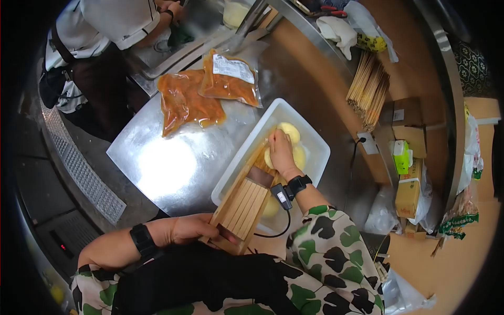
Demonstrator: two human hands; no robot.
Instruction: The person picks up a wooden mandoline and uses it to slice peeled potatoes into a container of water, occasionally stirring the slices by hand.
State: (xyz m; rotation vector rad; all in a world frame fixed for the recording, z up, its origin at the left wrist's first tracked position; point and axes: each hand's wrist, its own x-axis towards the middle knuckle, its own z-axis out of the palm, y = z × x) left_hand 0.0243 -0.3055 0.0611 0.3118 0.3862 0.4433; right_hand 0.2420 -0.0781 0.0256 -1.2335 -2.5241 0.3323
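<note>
Head view, from nearest outward: the left hand (191,229) closes its grip round the near end of a wooden slicer (244,207), thumb on top, bracing it against the body. The slicer slopes away, and its far end rests inside a white tray (307,128) on the steel counter (168,163). At that far end the right hand (282,152) is cupped over a pale round piece (299,156), its grip clenched on it from above and pressing it onto the board. A second pale piece (290,131) lies just beyond in the tray. I cannot tell where the blade sits under the hand.

The likely risk is to the fingertips: they wrap low round the piece, so a slip on a wet surface could bring them onto the cutting edge. The slicer could also skid, since only one hand and the tray rim steady it.

Further off lie two sealed bags of orange sauce (184,102), touching each other, and a bundle of skewers (369,89) to the right. Another person (105,31) stands at the far left.
</note>
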